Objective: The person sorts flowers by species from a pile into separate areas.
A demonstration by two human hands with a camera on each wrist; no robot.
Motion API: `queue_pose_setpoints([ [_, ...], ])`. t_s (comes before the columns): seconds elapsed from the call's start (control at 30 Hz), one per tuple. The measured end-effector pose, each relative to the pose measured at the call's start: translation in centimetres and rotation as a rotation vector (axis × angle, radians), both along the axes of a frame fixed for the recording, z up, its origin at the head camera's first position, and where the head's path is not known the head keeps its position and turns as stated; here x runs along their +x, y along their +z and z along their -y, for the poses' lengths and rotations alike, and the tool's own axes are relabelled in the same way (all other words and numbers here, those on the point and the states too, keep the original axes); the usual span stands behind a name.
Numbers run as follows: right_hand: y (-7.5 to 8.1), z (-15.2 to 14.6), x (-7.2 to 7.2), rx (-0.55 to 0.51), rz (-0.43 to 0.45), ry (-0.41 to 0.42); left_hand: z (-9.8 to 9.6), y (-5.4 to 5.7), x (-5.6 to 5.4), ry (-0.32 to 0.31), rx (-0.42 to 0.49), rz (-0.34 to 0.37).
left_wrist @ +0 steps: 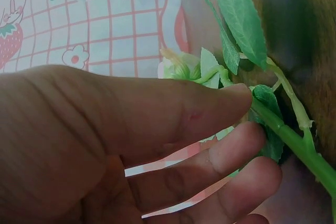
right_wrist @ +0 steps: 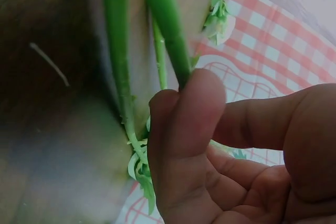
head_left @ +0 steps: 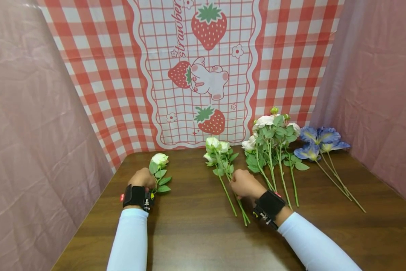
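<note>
At the table's left side my left hand (head_left: pixel 142 178) pinches the green stem (left_wrist: pixel 302 148) of a single white rose (head_left: pixel 160 159) between thumb and fingers. Its pale bloom points to the back, and leaves hang beside the stem. My right hand (head_left: pixel 247 184) is at the middle bunch of whitish-green roses (head_left: pixel 212 144). In the right wrist view, thumb and finger pinch one thick green stem (right_wrist: pixel 167 22), while another stem (right_wrist: pixel 118 45) runs alongside, outside the grip. The lower stem ends spread toward me on the wood.
Right of the middle bunch lie white many-headed flowers (head_left: pixel 270 139) with leafy stems. Two blue-purple flowers (head_left: pixel 319 141) lie farther right on the brown table (head_left: pixel 196 241). A red-checked strawberry cloth (head_left: pixel 203 75) hangs behind, and pink curtains (head_left: pixel 382 94) flank both sides.
</note>
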State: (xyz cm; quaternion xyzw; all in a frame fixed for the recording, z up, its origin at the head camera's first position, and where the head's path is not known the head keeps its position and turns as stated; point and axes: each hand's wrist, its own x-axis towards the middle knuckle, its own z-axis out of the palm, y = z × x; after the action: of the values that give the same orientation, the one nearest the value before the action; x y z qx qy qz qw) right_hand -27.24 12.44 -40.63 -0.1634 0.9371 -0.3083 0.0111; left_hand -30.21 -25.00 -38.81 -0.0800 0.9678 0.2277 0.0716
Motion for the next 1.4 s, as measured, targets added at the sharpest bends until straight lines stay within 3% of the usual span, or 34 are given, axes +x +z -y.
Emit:
queue_pose_setpoints([
  [0.23,-0.4,0.2,0.1,0.029,0.035,-0.008,0.0,-0.1,0.0,-0.002,-0.011,-0.006],
  [0.5,-1.0,0.4,0.1,0.072,0.034,0.044,-0.1,-0.2,-0.1,0.011,0.003,-0.002],
  [0.97,-0.7,0.8,0.6,0.113,0.03,0.047,-0.4,-0.4,0.0,0.007,-0.051,0.017],
  [1.4,1.2,0.0,0.8,0.065,0.006,0.074,-0.2,-0.4,0.3,-0.04,-0.053,-0.01],
])
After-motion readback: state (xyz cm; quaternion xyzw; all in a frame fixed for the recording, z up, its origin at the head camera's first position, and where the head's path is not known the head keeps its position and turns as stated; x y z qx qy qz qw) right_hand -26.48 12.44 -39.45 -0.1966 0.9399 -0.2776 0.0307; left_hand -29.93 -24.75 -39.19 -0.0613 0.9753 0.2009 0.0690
